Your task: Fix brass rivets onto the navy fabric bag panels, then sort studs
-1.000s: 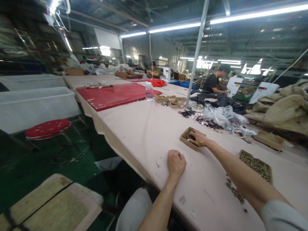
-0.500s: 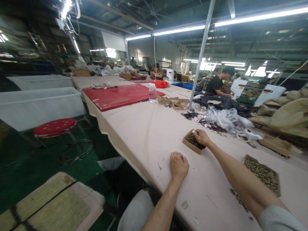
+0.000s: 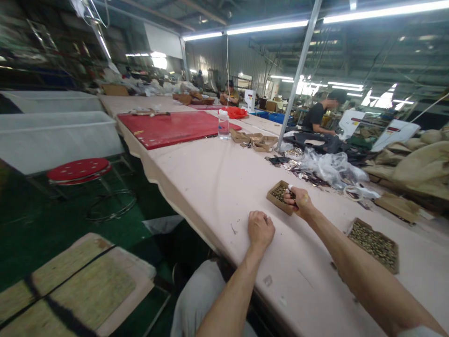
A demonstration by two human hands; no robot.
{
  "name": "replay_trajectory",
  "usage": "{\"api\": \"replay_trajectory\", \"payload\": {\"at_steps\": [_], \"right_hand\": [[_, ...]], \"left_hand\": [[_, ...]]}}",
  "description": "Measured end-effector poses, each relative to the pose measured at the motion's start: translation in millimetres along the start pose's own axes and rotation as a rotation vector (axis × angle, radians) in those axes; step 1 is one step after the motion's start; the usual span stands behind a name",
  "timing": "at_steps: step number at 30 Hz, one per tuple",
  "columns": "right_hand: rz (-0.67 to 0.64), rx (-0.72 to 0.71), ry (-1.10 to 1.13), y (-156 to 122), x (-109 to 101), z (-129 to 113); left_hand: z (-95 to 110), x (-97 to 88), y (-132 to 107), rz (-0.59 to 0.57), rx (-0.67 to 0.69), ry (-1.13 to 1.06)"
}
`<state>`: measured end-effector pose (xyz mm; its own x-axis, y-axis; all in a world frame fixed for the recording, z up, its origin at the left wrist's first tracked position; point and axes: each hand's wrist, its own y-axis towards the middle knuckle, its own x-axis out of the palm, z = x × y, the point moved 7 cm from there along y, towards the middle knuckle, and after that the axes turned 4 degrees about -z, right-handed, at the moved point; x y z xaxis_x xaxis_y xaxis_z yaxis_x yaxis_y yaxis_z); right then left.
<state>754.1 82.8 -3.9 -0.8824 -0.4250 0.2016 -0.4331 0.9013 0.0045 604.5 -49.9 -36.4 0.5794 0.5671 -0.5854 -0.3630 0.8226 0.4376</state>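
Observation:
A small cardboard box (image 3: 277, 201) of tiny brass-coloured metal pieces (image 3: 278, 193) sits on the pale table covering. My right hand (image 3: 299, 200) is at the box's right side, its fingers curled over the edge near the pieces. White wrapping shows on one of its digits. What lies inside those curled fingers is hidden. Nearer to me, my left hand (image 3: 261, 228) rests knuckles-up on the table with its fingers folded under; whether it holds anything cannot be seen. A second cardboard box (image 3: 374, 243) full of similar pieces stands beyond my right forearm.
A metal pole (image 3: 298, 75) rises from the table beside clear plastic bags (image 3: 326, 166). Farther back are a water bottle (image 3: 223, 125) and a red board (image 3: 168, 128). A red stool (image 3: 79, 171) stands left. A co-worker (image 3: 321, 114) sits at a white machine (image 3: 351, 124).
My right hand has shifted slightly from over the box to its right edge and turned, so more of the palm side shows. My left hand stays on the table. The view has tilted down a little.

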Motion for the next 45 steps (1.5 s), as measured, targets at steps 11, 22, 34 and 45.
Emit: {"api": "replay_trajectory", "payload": {"at_steps": [11,22,34,45], "right_hand": [[0.177,-0.159,-0.251,-49,11,51],[0.083,-0.297,-0.264,-68,11,34],[-0.319,-0.655,-1.131,-130,36,40],[-0.261,-0.761,-1.183,-98,20,1]], "left_hand": [[3,0.7,-3,-0.009,0.020,0.019],[-2,4.6,-4,-0.010,-0.011,-0.008],[4,4.0,-3,-0.068,-0.001,-0.011],[-6,2.1,2,0.015,-0.066,-0.048]]}}
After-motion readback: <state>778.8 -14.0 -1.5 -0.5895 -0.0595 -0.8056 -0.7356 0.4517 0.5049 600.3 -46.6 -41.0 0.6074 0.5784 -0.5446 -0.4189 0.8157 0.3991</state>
